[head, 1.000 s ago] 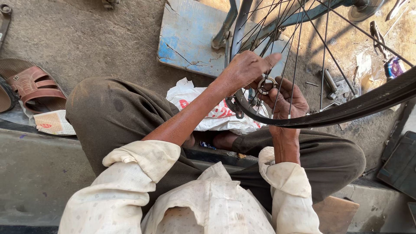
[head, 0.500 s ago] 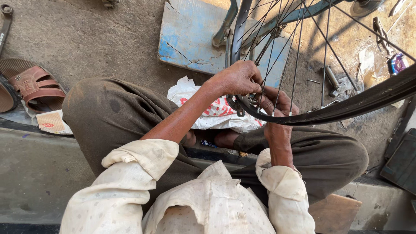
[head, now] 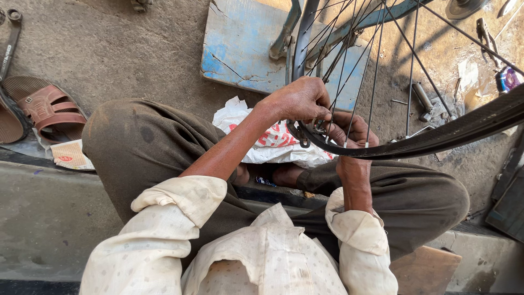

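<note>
Dusty ground [head: 109, 49], both hands, left hand [head: 297, 101] and right hand [head: 349, 128], clenched around wheel rim [head: 436, 139].

Dusty ground [head: 136, 49] strewn with workshop odds and ends.
A cracked blue board [head: 240, 49] lies flat near the top; a crumpled white bag [head: 273, 145] lies below it. At left sit a brown sandal [head: 46, 109], a spanner [head: 10, 41] and a paper scrap [head: 70, 155]. Small metal parts [head: 421, 101] lie at right.
</note>
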